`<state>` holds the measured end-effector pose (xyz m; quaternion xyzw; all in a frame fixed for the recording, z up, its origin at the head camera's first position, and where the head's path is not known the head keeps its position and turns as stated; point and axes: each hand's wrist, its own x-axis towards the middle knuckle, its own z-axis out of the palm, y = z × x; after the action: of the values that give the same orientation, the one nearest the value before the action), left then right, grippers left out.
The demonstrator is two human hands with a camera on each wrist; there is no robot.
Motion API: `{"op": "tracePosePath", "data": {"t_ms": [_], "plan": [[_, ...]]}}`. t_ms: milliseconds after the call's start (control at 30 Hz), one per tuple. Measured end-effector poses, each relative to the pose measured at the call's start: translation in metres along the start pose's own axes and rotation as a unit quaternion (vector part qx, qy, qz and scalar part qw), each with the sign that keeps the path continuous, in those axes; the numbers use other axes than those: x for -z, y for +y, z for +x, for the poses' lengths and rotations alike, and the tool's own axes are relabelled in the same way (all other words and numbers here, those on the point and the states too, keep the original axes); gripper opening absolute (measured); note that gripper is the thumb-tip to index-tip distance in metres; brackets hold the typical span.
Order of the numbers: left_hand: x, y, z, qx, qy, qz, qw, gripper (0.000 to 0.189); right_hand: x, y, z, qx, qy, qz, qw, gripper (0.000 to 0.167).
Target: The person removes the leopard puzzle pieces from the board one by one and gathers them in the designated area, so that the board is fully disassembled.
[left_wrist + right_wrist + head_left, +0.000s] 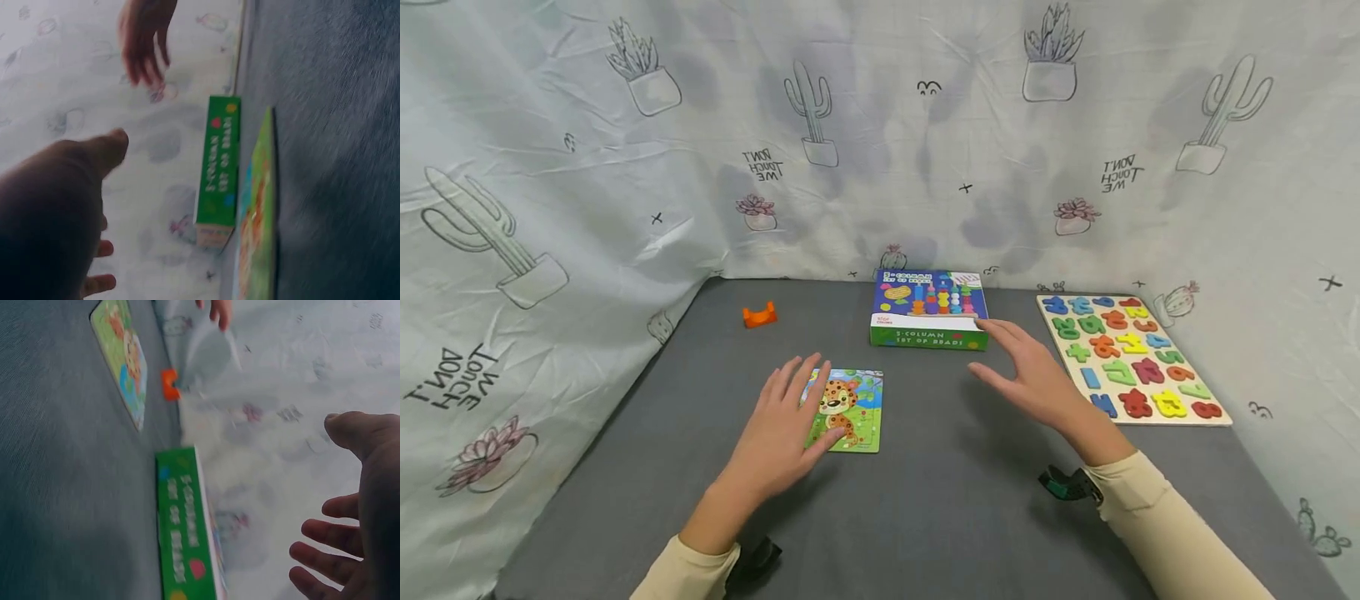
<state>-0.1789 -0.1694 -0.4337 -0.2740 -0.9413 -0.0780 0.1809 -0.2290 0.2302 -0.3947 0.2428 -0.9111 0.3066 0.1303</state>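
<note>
Fingers spread, my left hand hovers over the left part of a leopard picture puzzle and hides some of it in the head view. My right hand is raised above the table with its fingers extended and thumb apart, holding nothing. Just beyond its fingertips lies a bead set box with a green side and a colourful top. The left wrist view shows the box's green side behind the puzzle's edge. Both hands are off the table, with bare palms.
A board of coloured numbers and letters lies on the right of the grey table. A small orange bracket-shaped piece sits at the back left. Cactus-print cloth encloses the back and sides.
</note>
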Motion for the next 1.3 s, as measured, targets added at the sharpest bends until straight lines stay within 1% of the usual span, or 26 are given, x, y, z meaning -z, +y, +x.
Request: {"op": "tracePosePath", "data": {"t_ms": [133, 200, 300, 433, 500, 600, 700, 833, 933, 1000, 1067, 1200, 1233, 1300], "plan": [[-0.018, 0.011, 0.0, -0.001, -0.038, -0.001, 0.9993, 0.086, -0.02, -0.008, 0.018, 0.026, -0.013, 0.026, 0.9993, 0.067], [-0.026, 0.014, 0.001, -0.001, -0.045, -0.002, 0.999, 0.083, -0.03, -0.01, 0.03, 0.04, -0.015, 0.037, 0.9984, 0.063], [-0.037, 0.016, 0.004, -0.003, -0.053, 0.001, 0.9986, 0.08, -0.044, -0.013, 0.049, 0.051, -0.022, 0.063, 0.9965, 0.056], [-0.045, 0.015, 0.007, -0.007, -0.076, 0.013, 0.997, 0.076, -0.059, -0.017, 0.072, 0.057, -0.037, 0.102, 0.9925, 0.045], [-0.047, 0.015, 0.007, -0.005, -0.082, 0.019, 0.9964, 0.074, -0.066, -0.019, 0.079, 0.056, -0.045, 0.112, 0.9911, 0.04], [-0.047, 0.018, 0.005, -0.002, -0.081, 0.023, 0.9964, 0.072, -0.077, -0.023, 0.087, 0.055, -0.058, 0.12, 0.9895, 0.036], [-0.047, 0.021, 0.003, -0.001, -0.082, 0.028, 0.9962, 0.072, -0.089, -0.027, 0.093, 0.055, -0.073, 0.127, 0.9877, 0.034], [-0.047, 0.022, 0.001, 0.003, -0.098, 0.036, 0.9945, 0.076, -0.106, -0.034, 0.102, 0.065, -0.089, 0.131, 0.9852, 0.033], [-0.048, 0.022, 0.001, 0.005, -0.104, 0.037, 0.9939, 0.078, -0.12, -0.038, 0.109, 0.071, -0.102, 0.129, 0.9838, 0.033], [-0.048, 0.023, 0.001, 0.008, -0.114, 0.03, 0.993, 0.079, -0.131, -0.041, 0.113, 0.073, -0.116, 0.125, 0.9827, 0.033], [-0.047, 0.023, -0.001, 0.015, -0.13, 0.017, 0.9912, 0.08, -0.141, -0.044, 0.116, 0.072, -0.132, 0.121, 0.9812, 0.033], [-0.046, 0.024, -0.007, 0.032, -0.171, -0.017, 0.9847, 0.081, -0.158, -0.049, 0.12, 0.069, -0.159, 0.118, 0.9777, 0.031], [-0.046, 0.023, -0.008, 0.035, -0.177, -0.023, 0.9834, 0.081, -0.161, -0.05, 0.121, 0.065, -0.163, 0.12, 0.9772, 0.03], [-0.047, 0.022, -0.01, 0.035, -0.178, -0.03, 0.9831, 0.081, -0.165, -0.051, 0.124, 0.059, -0.169, 0.128, 0.9755, 0.03]]}}
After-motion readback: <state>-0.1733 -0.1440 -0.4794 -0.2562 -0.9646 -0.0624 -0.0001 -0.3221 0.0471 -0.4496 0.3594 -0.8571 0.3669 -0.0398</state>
